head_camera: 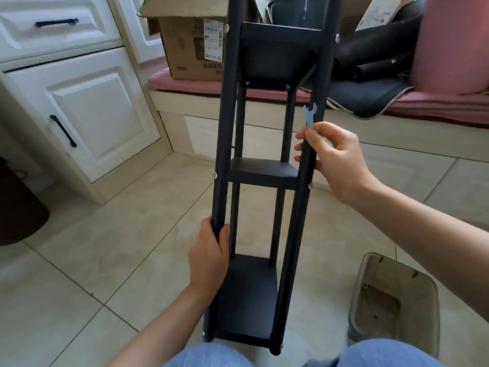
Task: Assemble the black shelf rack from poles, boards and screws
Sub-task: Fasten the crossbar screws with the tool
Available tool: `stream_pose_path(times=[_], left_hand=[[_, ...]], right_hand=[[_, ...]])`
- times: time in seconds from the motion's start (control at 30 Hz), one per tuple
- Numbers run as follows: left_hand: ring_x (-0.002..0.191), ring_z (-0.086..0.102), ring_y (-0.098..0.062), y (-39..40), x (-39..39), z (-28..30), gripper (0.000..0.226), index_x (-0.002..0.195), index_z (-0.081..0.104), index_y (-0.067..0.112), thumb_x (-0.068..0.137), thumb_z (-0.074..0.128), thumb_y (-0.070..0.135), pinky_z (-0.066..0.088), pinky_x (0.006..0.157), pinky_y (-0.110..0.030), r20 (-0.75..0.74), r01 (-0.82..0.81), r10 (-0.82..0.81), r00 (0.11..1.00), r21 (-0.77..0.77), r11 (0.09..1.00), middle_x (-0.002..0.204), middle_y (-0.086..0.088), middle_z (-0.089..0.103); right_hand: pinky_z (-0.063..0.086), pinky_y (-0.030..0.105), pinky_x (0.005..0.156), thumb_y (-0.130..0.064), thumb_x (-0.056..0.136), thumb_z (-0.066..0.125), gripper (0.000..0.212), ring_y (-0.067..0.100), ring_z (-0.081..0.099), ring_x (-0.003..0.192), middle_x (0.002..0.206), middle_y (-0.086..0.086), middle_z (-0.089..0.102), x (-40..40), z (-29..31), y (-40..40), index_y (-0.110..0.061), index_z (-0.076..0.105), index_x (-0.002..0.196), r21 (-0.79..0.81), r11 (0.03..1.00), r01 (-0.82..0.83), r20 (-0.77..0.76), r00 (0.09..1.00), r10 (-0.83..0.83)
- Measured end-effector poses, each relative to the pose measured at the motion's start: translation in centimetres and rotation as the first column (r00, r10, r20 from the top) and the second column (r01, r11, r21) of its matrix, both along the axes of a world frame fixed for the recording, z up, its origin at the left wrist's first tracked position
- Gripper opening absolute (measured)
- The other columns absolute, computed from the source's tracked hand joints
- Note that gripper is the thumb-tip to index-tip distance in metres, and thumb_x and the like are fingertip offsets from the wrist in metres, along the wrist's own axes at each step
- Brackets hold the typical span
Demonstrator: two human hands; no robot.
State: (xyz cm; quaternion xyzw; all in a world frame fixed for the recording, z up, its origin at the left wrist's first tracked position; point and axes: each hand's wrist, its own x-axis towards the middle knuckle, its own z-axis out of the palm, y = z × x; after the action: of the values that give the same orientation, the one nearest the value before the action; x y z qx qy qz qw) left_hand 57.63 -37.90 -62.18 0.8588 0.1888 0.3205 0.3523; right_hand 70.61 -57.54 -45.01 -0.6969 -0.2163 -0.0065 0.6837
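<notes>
Nearest the camera, two knees in blue jeans (391, 353) frame the foot of the black shelf rack (262, 178), which leans away over the tiled floor (92, 260) toward the window seat. Its lowest board (246, 295) sits between the knees. Just right of it on the floor stands a clear plastic bin (394, 295) with small bits of hardware inside. The left hand (209, 255) wraps its fingers and thumb around the near left pole (225, 128). Farther up, the middle board (262, 172) spans the poles. The right hand (336, 157) curls around the near right pole (304, 194) while pinching a small flat wrench (309, 115) against it. The top board (277, 56) lies beyond. Behind are white cabinets (79, 102), a cardboard box (190, 41) on a pink cushion (185, 83), and dark fabric (370, 99).
</notes>
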Motion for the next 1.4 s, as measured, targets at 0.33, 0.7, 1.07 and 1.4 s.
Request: stream_pose_path(times=[0.33, 0.7, 1.07, 1.4], left_hand=[[0.064, 0.057, -0.021, 2.0, 1.7, -0.7, 0.025, 0.106, 0.042, 0.023, 0.099, 0.035, 0.047, 0.043, 0.053, -0.033, -0.168, 0.001, -0.012, 0.986, -0.069, 0.998, 0.077, 0.002, 0.056], [0.106, 0.057, -0.004, -7.0, 1.2, 5.0, 0.030, 0.118, 0.048, 0.034, 0.093, 0.059, 0.048, 0.045, 0.090, -0.015, 0.088, 0.426, -0.417, 0.905, -0.230, 0.875, 0.113, 0.011, 0.059], [0.058, 0.047, -0.006, -9.1, 2.2, 4.6, 0.013, 0.097, 0.050, 0.028, 0.102, 0.043, 0.037, 0.044, 0.057, -0.020, 0.109, 0.432, -0.433, 0.895, -0.454, 0.779, 0.064, 0.009, 0.049], [0.054, 0.045, -0.014, -6.2, 1.2, 5.1, 0.028, 0.092, 0.060, 0.027, 0.094, 0.053, 0.054, 0.038, 0.049, -0.023, 0.269, 0.360, -0.256, 0.928, -0.480, 0.800, 0.063, 0.001, 0.050]], right_hand=[[0.059, 0.039, 0.082, -0.008, 0.098, 0.056, 0.014, 0.029, 0.063, 0.099, 0.105, 0.009, 0.052, -0.4, -1.4, 0.0, -0.016, 0.068, 0.095, -0.154, 0.987, -0.048, 0.305, 0.948, 0.094], [0.059, 0.042, 0.084, -0.009, 0.096, 0.059, 0.015, 0.029, 0.063, 0.102, 0.108, 0.011, 0.054, -1.3, -1.2, 0.7, -0.017, 0.071, 0.095, -0.136, 0.991, -0.009, 0.284, 0.958, 0.048], [0.056, 0.042, 0.086, -0.011, 0.096, 0.060, 0.014, 0.027, 0.063, 0.098, 0.103, 0.008, 0.059, -1.4, -0.5, 1.8, -0.010, 0.073, 0.102, -0.129, 0.982, 0.140, 0.311, 0.946, -0.094], [0.054, 0.040, 0.091, -0.014, 0.097, 0.059, 0.015, 0.023, 0.065, 0.097, 0.104, 0.011, 0.065, -1.7, 1.8, 5.1, -0.014, 0.074, 0.099, -0.094, 0.996, 0.006, 0.240, 0.971, 0.017]])
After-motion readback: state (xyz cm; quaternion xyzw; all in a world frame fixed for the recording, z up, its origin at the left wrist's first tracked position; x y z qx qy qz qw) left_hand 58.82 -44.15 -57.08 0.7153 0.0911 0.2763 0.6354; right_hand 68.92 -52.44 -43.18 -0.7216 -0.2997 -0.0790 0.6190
